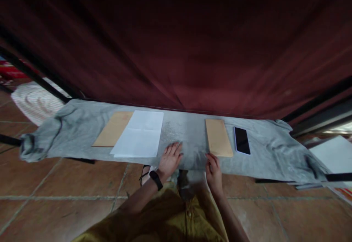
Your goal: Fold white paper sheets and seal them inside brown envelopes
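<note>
My left hand (169,158) lies flat on the grey cloth (82,124), fingers stretched out, just right of a white sheet of paper (141,134). A black band sits on that wrist. My right hand (213,170) rests at the cloth's near edge with its fingertips touching the near corner of a brown envelope (218,137); it holds nothing. A second brown envelope (113,129) lies partly under the white sheet at the left.
A black phone (241,140) lies face up right of the brown envelope. A dark red curtain (176,44) hangs behind the low covered surface. Terracotta floor tiles (55,190) run in front. White sheets (334,156) lie at the far right.
</note>
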Demonstrator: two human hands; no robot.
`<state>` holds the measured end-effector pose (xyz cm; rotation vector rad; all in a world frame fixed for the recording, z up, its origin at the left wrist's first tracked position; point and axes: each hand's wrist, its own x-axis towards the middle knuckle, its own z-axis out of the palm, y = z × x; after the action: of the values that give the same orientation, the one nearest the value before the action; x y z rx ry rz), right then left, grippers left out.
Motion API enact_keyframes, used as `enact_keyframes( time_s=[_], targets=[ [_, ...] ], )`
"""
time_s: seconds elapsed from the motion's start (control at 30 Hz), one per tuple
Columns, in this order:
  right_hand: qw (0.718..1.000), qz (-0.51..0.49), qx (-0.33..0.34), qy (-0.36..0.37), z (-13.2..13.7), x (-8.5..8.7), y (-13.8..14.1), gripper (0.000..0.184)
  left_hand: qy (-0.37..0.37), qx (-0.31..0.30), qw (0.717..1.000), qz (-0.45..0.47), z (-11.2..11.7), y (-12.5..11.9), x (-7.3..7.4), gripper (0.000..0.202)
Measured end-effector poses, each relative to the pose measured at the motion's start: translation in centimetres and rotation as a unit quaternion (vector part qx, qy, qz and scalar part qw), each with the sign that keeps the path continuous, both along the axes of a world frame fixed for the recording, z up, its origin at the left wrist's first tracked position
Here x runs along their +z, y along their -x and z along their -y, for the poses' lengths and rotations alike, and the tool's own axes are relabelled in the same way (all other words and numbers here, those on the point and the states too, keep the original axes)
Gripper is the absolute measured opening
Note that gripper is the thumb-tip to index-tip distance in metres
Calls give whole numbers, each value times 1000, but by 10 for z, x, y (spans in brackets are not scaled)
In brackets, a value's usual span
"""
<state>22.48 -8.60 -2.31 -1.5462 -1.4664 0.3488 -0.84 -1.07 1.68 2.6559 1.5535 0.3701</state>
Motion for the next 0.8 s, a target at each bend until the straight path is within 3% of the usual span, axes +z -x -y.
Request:
enact_keyframes(
  time_s=[0.27,0.4,0.5,0.63,0.8],
  targets=[
    [996,61,70,4,-39,-9,51,39,-23,159,987,-31,-31,107,10,53],
    [992,119,41,-5,-46,-19,57,37,-13,309,950,-45,-45,148,9,68],
    [987,158,34,-10,-45,-25,57,38,-4,377,925,-40,-51,177,5,76],
    [980,198,34,-10,-42,-28,56,40,33,422,906,-15,-53,200,4,80],
    [974,226,30,-1,-42,-26,58,42,61,423,904,-19,-54,205,12,82]
  ],
)
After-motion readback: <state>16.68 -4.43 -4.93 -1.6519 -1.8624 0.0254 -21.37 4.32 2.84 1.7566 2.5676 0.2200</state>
